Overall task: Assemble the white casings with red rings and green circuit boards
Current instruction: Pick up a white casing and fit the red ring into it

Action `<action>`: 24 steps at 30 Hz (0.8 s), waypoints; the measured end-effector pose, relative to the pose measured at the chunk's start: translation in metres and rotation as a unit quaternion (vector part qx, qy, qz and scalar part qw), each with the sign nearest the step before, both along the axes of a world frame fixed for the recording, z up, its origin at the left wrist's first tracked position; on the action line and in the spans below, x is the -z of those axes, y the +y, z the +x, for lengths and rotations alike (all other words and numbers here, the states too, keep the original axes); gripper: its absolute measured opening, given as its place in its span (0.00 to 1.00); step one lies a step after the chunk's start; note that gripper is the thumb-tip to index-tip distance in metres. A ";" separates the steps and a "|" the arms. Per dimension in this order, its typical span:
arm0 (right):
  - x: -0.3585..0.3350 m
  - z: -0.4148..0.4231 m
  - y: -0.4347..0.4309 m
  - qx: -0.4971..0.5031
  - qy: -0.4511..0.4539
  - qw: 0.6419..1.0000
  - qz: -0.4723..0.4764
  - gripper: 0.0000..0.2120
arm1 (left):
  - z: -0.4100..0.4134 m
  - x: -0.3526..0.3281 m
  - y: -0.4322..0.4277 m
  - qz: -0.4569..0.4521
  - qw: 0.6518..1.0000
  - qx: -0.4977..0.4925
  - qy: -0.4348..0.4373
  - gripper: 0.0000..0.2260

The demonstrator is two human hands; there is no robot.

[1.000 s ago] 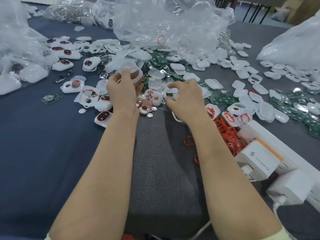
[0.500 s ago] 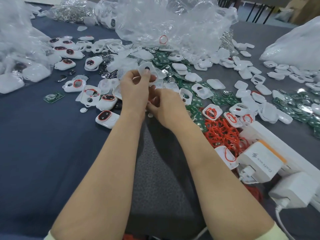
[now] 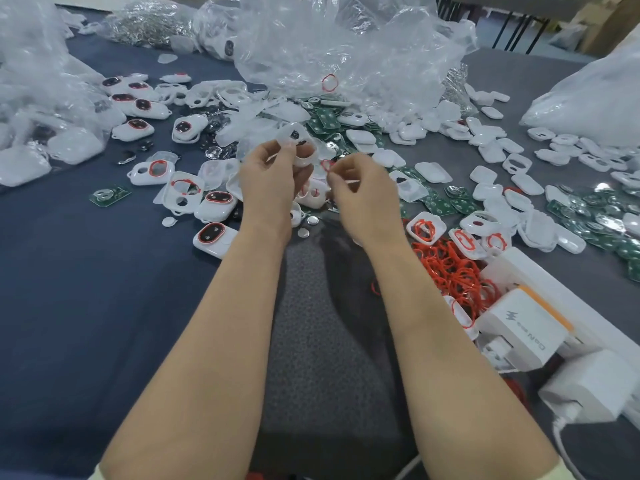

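Note:
My left hand (image 3: 273,174) holds a white casing (image 3: 298,144) up above the table, fingers curled round its lower edge. My right hand (image 3: 360,192) is beside it, thumb and forefinger pinching a red ring (image 3: 326,165) close to the casing. A heap of loose red rings (image 3: 450,268) lies to the right of my right forearm. Green circuit boards (image 3: 329,124) are piled behind my hands, and more green boards (image 3: 595,220) lie at the far right. Casings fitted with red rings (image 3: 213,235) lie to the left.
Crumpled clear plastic bags (image 3: 346,53) fill the back of the table, with another bag (image 3: 588,102) at the right. White chargers on a power strip (image 3: 526,323) sit at the lower right. Small silver discs (image 3: 304,233) lie near my left wrist. White casing halves (image 3: 498,147) are scattered at the right.
My right hand came off the table at the right, moved left toward the left hand, and now pinches a red ring. The left hand stayed raised with the casing.

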State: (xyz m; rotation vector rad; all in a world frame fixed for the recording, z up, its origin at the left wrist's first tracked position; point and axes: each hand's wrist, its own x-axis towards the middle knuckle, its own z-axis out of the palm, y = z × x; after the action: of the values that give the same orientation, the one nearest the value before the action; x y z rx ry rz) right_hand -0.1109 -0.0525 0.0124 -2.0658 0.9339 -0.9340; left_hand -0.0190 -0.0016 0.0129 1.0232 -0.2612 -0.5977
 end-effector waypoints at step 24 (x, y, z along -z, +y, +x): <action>0.012 -0.006 -0.020 0.069 0.104 0.988 -0.092 0.16 | 0.005 0.005 0.000 0.030 0.996 -0.088 -0.005 0.07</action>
State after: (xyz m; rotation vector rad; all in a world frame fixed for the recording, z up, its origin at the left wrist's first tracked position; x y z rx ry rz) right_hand -0.1167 -0.0729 0.0001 -2.3133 1.1489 -0.9166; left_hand -0.0143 -0.0012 0.0083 1.0951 -0.1594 -0.4435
